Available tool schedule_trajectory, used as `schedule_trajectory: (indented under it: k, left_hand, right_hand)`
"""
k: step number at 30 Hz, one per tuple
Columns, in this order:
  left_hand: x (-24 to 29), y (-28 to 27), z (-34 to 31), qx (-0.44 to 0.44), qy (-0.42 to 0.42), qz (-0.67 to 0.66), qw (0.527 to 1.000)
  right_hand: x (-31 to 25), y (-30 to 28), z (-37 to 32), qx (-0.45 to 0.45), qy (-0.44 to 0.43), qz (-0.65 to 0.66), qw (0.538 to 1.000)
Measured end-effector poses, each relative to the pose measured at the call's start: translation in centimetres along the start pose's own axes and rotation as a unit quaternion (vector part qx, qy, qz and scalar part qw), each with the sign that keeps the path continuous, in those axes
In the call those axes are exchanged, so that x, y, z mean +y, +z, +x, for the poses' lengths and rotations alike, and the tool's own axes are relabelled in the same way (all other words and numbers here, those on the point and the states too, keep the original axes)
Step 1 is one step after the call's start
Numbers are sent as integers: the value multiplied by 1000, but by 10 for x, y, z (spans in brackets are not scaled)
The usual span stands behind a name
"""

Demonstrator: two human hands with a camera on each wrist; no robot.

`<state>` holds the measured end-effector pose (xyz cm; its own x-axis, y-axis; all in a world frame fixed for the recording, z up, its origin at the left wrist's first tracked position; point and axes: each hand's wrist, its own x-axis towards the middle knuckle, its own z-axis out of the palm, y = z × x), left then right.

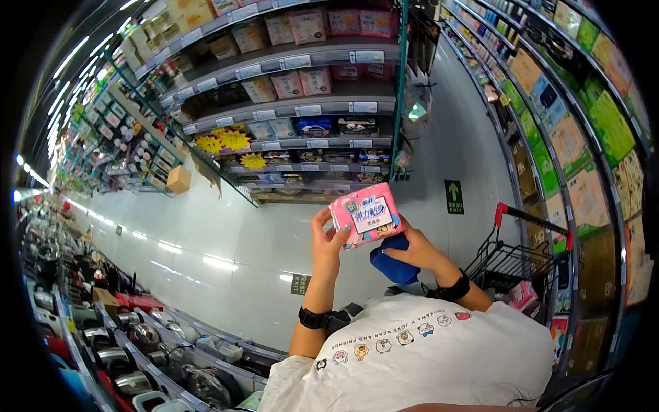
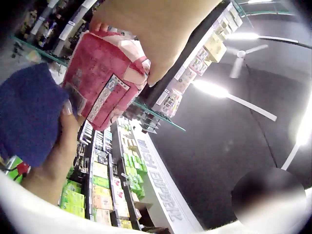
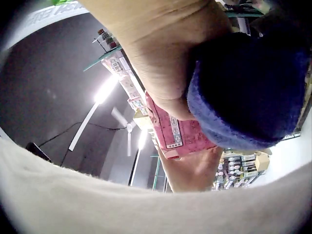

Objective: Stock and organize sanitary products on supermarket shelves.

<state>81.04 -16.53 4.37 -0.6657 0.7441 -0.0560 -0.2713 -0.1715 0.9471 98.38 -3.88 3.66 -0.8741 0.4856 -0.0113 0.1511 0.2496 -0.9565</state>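
Observation:
A pink pack of sanitary pads [image 1: 366, 214] with a white label is held up in front of the chest, its printed front turned to the head camera. My left hand [image 1: 328, 240] grips its left end, thumb on the front face. My right hand [image 1: 420, 248] holds a dark blue soft fabric item [image 1: 393, 262], its thumb lying across it, with the fingers behind at the pack's right edge. In the left wrist view the blue fabric [image 2: 31, 114] bulges beside the pack's plain pink back [image 2: 100, 73]. The right wrist view shows the blue fabric [image 3: 248, 97] covering most of the fingers.
A shelf unit [image 1: 295, 110] with packaged goods stands ahead. At right is a shopping cart [image 1: 525, 254] with red corners and a pink pack [image 1: 523, 295] inside, beside tall shelves [image 1: 583, 137] of tissue packs. Kettles and pans fill a shelf [image 1: 147, 343] at lower left. Glossy floor [image 1: 226, 240] lies between.

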Motion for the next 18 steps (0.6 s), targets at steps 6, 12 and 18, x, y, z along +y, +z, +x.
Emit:
schedule_trajectory:
  k: [6, 12, 18]
  left_hand:
    - [-15, -1, -1, -79, -77, -80, 991]
    - [-24, 18, 6, -60, -89, -73, 992]
    - [-37, 47, 19, -94, -31, 95, 991]
  right_hand:
    - [8, 1, 1, 2, -38, -33, 999]
    - [18, -10, 6, -26, -5, 4, 1000]
    - [42, -28, 0, -55, 52, 77, 994]
